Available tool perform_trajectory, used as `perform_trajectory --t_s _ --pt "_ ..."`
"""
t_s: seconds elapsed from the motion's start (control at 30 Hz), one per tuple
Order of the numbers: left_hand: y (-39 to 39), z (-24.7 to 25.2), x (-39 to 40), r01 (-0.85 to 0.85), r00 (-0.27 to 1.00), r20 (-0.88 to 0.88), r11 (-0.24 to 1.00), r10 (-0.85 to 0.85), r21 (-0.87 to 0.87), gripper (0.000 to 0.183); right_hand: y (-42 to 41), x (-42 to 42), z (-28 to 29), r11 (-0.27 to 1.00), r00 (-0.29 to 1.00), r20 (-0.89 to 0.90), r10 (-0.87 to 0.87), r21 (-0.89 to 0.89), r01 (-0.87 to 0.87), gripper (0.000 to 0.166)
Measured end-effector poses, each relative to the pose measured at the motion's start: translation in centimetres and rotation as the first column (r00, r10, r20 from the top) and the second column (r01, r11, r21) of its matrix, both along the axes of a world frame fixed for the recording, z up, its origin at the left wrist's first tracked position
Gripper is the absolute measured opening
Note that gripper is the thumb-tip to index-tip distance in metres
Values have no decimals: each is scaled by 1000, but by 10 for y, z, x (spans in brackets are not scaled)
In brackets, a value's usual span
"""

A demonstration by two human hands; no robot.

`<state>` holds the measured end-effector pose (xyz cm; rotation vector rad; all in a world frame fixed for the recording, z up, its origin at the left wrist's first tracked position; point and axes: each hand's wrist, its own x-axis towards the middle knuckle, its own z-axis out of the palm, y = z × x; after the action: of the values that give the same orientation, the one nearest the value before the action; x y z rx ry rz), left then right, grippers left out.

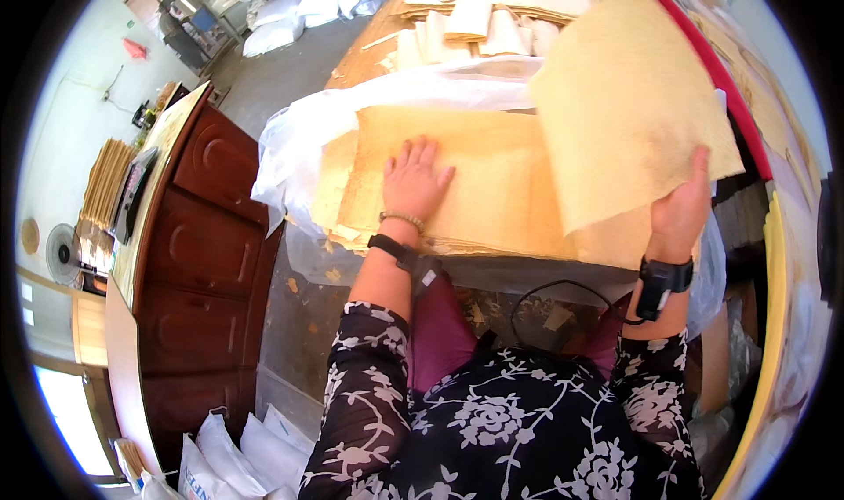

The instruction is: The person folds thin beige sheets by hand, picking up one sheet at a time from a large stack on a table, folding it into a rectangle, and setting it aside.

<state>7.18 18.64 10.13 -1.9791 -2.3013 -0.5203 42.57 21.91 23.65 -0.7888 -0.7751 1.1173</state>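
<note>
My left hand (417, 182) lies flat, fingers spread, on the left part of a stack of thin yellowish sheets (491, 190). Over the stack's right side, my right hand (682, 203) holds a pale yellow sheet (626, 97) by its lower right edge, between the thumb and fingers that are hidden behind it. That sheet is lifted and tilted, one corner hanging over the stack. The stack's edges look rough and layered. White plastic sheeting (297, 144) lies beneath and behind it.
Behind the stack are folded cloth-like pieces (468, 22) on a wooden table (369, 38). A dark red wooden cabinet (204, 262) stands at the left, white sacks (224, 454) at its foot. A red-edged and yellow-edged surface borders the right. A person (178, 35) stands far off by a doorway.
</note>
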Motion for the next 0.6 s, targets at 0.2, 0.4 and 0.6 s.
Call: perform_trajectory --t_s 0.2,0.4,0.6 --pt "12 21 19 -188 977 -136 969 167 -159 61 10 120 -41 931 897 -252 -363 -119 344 49" --pt "24 51 159 248 884 326 927 -336 282 50 -6 149 -120 935 945 -270 -185 -344 85 42" --pt "7 81 261 603 797 -164 775 -581 188 67 -16 118 -108 968 966 -224 130 -182 -172 46"
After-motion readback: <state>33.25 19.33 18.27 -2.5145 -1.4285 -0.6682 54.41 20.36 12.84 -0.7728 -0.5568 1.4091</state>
